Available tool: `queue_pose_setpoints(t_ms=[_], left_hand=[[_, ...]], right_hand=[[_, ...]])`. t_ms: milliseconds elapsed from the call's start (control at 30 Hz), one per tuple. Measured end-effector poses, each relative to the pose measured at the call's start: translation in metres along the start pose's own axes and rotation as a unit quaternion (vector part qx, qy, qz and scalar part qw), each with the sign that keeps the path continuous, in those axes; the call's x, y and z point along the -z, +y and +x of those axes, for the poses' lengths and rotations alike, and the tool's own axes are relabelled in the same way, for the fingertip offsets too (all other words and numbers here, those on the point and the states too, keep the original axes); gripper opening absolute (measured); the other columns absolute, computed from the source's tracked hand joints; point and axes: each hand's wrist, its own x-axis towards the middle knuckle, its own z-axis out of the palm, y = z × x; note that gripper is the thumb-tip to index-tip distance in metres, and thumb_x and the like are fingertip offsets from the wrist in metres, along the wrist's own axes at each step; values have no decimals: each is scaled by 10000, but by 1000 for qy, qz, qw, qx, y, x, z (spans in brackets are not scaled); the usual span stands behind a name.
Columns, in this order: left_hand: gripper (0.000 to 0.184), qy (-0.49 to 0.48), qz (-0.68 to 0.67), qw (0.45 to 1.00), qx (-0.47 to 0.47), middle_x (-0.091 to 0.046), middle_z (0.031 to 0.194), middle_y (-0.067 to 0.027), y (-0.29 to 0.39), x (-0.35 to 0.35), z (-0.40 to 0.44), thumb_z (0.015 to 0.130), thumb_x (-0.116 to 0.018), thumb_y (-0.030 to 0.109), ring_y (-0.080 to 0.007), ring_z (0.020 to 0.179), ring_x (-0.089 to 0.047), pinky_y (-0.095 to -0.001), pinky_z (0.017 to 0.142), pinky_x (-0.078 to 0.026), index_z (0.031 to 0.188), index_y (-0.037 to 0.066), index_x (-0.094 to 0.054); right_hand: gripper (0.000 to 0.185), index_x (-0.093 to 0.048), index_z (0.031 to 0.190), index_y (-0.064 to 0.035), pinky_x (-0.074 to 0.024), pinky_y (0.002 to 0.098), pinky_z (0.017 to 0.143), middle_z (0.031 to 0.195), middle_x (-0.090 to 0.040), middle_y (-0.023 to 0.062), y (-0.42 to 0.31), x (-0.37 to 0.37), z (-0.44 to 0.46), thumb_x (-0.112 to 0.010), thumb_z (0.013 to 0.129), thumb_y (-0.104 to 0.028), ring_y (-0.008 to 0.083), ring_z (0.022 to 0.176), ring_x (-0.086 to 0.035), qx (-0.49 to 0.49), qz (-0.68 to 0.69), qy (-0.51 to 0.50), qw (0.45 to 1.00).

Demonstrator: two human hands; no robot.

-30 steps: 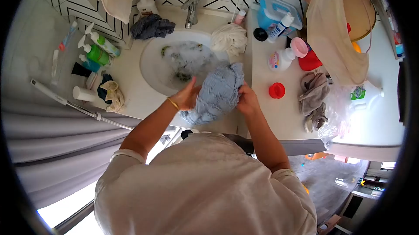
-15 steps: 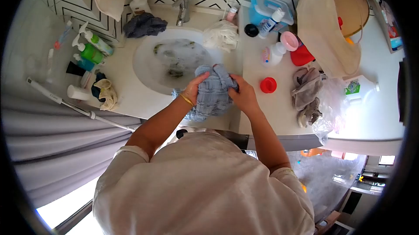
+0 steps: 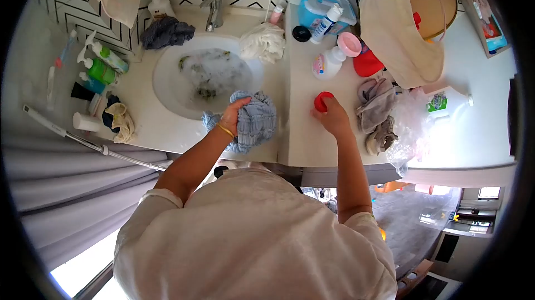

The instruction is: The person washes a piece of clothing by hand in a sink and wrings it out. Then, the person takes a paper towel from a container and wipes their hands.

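Left hand [image 3: 229, 119]: grip holding crumpled blue garment [image 3: 259, 117], at five o'clock of oval sink [image 3: 168, 80]. Right hand [image 3: 332, 117]: grip round red cap [image 3: 322, 101] on worktop [image 3: 304, 144], interior hidden. Sink holds foamy water [image 3: 214, 68]. Twelve o'clock from cap: white bottle [image 3: 330, 66], then blue lidded box [image 3: 309, 5], contents unclear.

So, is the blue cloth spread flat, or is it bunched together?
Bunched together: the blue cloth shows as a crumpled mass of folds, with the left hand gripping its side.
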Motion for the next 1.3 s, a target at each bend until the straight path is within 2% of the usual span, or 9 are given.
queue_pose_setpoints(t_ms=[167, 300, 500, 633, 733, 900, 1100, 1200, 1300], left_hand=[[442, -11, -38, 999, -28, -572, 1089, -158, 3, 1, -1, 820, -491, 350, -329, 1018, -533, -438, 938, -376, 1079, -3, -549], [535, -48, -79, 993, -70, -555, 1114, -167, 6, 3, -1, 818, -464, 462, -344, 1044, -512, -462, 954, -350, 1101, 14, -539], [591, -32, -106, 991, -79, -550, 1118, -167, 7, -18, -7, 817, -419, 537, -348, 1029, -518, -469, 949, -350, 1093, 29, -539], [501, -73, -81, 989, -101, -568, 1096, -132, 3, 2, 12, 847, -391, 463, -302, 1026, -522, -429, 933, -371, 1098, 57, -540], [436, -53, -100, 991, -68, -580, 1079, -104, 6, -3, 10, 857, -382, 399, -275, 993, -540, -409, 920, -382, 1074, 64, -557], [390, -31, -96, 992, -79, -608, 984, -100, 14, -14, 0, 843, -416, 367, -263, 903, -570, -389, 848, -435, 1037, 63, -566], [404, -73, -51, 989, -115, -584, 1058, -124, 38, 13, -3, 854, -418, 349, -261, 953, -564, -378, 880, -425, 1085, 38, -533], [417, -49, -35, 987, -147, -560, 1116, -117, 47, -17, -21, 858, -411, 345, -257, 992, -548, -388, 903, -410, 1125, 42, -517], [409, -93, -42, 988, -115, -555, 1124, -128, 55, -18, -29, 879, -405, 321, -264, 1005, -546, -378, 908, -412, 1152, 31, -500]], right_hand=[[351, -606, 824, -6, -452, 376, 645, 812, -604, 158, 8, -5, 9, -602, 753, -350, 301, 692, -580, 26, 49, 7, 998], [351, -565, 710, -2, -375, 290, 455, 578, -513, 73, 5, 4, 11, -556, 814, -337, 146, 499, -474, -126, 240, 35, 962], [269, -507, 628, -65, -314, 253, 397, 538, -450, 0, -21, -18, 10, -532, 825, -246, 104, 449, -406, -191, 725, -132, 649], [255, -548, 721, -50, -386, 297, 452, 647, -550, 65, -101, -82, 1, -485, 857, -256, 189, 521, -513, -117, 558, -264, 778], [241, -572, 773, -6, -431, 362, 526, 711, -592, 126, -120, -102, 32, -483, 851, -216, 274, 593, -556, 69, 178, 9, 981], [244, -547, 935, 27, -418, 453, 736, 951, -564, 214, -146, -100, 13, -469, 831, -180, 377, 885, -532, 277, 214, 99, 931], [470, -418, 1199, 28, -195, 495, 1010, 1299, -350, 208, -149, -116, -14, -518, 809, -213, 357, 1244, -270, 457, 44, 35, 888], [469, -406, 1233, 10, -261, 450, 998, 1317, -357, 178, -131, -91, 3, -510, 834, -213, 313, 1236, -315, 324, 65, 133, 934], [450, -428, 1210, -20, -364, 411, 920, 1267, -414, 145, -135, -95, 31, -526, 828, -237, 267, 1155, -413, 32, 501, -17, 865]])
